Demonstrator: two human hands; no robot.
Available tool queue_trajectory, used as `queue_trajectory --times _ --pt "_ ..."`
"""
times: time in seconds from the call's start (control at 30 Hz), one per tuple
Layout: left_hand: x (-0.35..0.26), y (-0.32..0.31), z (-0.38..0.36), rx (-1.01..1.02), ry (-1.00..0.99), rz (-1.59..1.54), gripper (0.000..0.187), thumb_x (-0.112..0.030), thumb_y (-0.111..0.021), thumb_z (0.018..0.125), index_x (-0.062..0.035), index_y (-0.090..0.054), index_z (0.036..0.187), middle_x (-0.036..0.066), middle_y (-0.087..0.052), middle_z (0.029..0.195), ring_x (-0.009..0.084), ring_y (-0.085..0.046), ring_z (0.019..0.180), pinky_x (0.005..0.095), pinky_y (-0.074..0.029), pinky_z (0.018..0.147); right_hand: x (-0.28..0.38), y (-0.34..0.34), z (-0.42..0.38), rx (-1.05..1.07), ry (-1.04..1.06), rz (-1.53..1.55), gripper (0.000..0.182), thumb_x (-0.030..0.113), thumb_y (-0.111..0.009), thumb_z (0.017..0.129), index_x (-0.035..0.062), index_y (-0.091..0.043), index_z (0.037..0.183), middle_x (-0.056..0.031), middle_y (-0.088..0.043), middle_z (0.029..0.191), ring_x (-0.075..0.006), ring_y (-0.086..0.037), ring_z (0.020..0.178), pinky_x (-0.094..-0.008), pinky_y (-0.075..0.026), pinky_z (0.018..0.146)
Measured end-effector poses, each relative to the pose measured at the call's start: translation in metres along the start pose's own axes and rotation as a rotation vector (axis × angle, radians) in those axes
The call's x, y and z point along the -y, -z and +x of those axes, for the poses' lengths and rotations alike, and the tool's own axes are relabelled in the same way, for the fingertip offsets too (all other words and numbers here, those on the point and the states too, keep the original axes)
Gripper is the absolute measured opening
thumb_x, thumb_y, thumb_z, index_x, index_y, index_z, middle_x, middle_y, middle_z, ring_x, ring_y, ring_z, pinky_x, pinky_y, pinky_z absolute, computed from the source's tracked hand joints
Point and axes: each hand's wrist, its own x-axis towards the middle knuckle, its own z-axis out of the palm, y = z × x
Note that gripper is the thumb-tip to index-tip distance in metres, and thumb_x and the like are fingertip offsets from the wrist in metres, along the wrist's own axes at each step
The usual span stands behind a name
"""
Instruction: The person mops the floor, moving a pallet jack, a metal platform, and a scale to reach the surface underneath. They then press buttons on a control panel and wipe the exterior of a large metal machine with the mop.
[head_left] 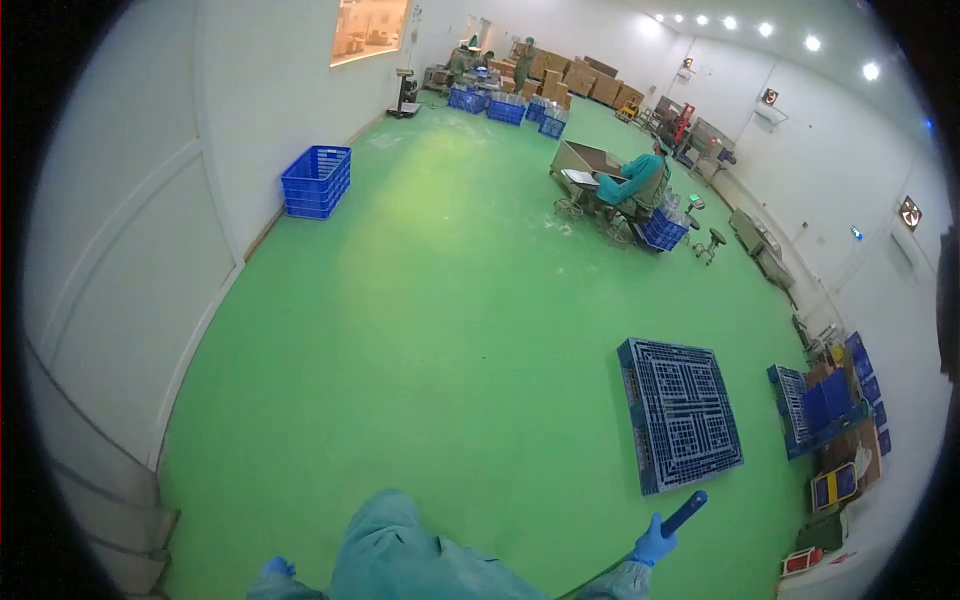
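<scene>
Two gloved hands showed at the bottom edge: the right hand (653, 545) was clenched on a blue handle (684, 513) that pointed toward the pallet (679, 412) lying flat on the green floor (430, 330); the left hand (278, 567) was too cut off to tell its grip. The pallet lay near enough to trip whoever stepped that way, or the swinging handle could knock it.

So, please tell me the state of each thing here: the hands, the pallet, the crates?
right hand: gloved, shut on a blue handle
left hand: gloved, holds nothing visible
pallet: flat on the green floor, bare
blue crates: stacked by the wall
seated person: bent over a table
</scene>
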Motion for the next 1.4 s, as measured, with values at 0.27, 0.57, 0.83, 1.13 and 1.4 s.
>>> queue_trajectory --times 0.27,0.57,0.83,1.13,1.4 --pt "-0.19 0.064 0.125 0.011 0.024 0.301 0.03 -0.033 -0.055 0.08 -0.0088 -0.062 0.096 0.017 -0.062 0.096 0.0315 -0.06 0.09 0.0413 -0.048 0.074 0.073 -0.287 0.073 0.235 -0.004 0.212 0.025 0.01 -0.07 0.073 0.0076 -0.046 0.066 -0.0008 -0.045 0.051 -0.009 -0.04 0.036 -0.023 -0.031 0.033" --pt "-0.711 0.295 0.429 -0.03 -0.419 -0.785 0.028 -0.025 -0.054 0.081 -0.0009 -0.061 0.093 0.008 -0.064 0.08 0.0153 -0.06 0.073 0.0286 -0.047 0.066 0.158 -0.491 0.176 0.271 0.106 0.59 0.018 0.003 -0.059 0.079 0.0101 -0.045 0.071 0.0004 -0.042 0.049 -0.0075 -0.036 0.036 -0.0229 -0.028 0.034" --pt "-0.951 0.468 0.538 -0.228 -0.65 -0.684 0.031 -0.031 -0.055 0.081 -0.0028 -0.063 0.089 0.013 -0.065 0.087 0.0211 -0.061 0.077 0.0331 -0.048 0.071 0.137 -0.739 0.277 0.258 0.292 0.535 0.02 0.008 -0.055 0.083 0.0097 -0.044 0.066 -0.0011 -0.046 0.052 -0.0098 -0.043 0.045 -0.0242 -0.036 0.045" --pt "-0.795 0.416 0.574 0.118 0.149 -1.004 0.021 -0.025 -0.044 0.088 -0.0112 -0.06 0.085 0.007 -0.067 0.09 0.0194 -0.063 0.077 0.0375 -0.05 0.065 0.161 -1.101 0.392 0.547 0.151 0.544 0.022 0.009 -0.057 0.082 0.01 -0.043 0.064 -0.0009 -0.044 0.052 -0.0104 -0.042 0.048 -0.027 -0.036 0.047" --pt "-0.857 0.458 0.654 0.084 0.079 -0.032 0.022 -0.027 -0.054 0.083 -0.0113 -0.061 0.095 0.013 -0.064 0.086 0.0281 -0.062 0.075 0.0398 -0.049 0.061 0.258 -1.369 0.457 0.534 0.164 0.609 0.024 0.011 -0.059 0.082 0.0095 -0.043 0.064 0.001 -0.04 0.049 -0.0079 -0.032 0.037 -0.0237 -0.026 0.036"
